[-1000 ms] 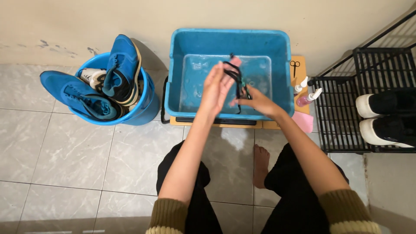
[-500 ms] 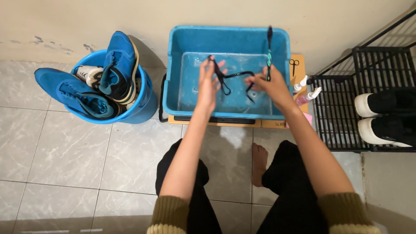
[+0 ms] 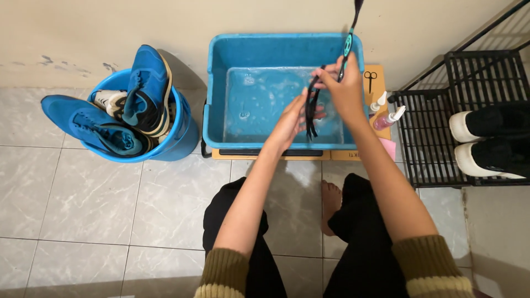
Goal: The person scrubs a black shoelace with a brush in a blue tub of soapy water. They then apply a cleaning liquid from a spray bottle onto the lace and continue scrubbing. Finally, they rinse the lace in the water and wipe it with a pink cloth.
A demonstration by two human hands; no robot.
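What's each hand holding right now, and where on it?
Right hand holds the toothbrush by its lower handle and pinches the top of the black shoelaces. Left hand grips the hanging laces mid-length.

Both hands — right hand (image 3: pixel 346 91), left hand (image 3: pixel 290 118) — gripping black shoelaces (image 3: pixel 311 107), blue tub (image 3: pixel 221 110)

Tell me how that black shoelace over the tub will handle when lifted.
The thin black shoelace is probably floppy: it dangles in limp loops from the right hand. Likely wet and a little slippery, hanging over the water-filled blue plastic tub. It looks light.
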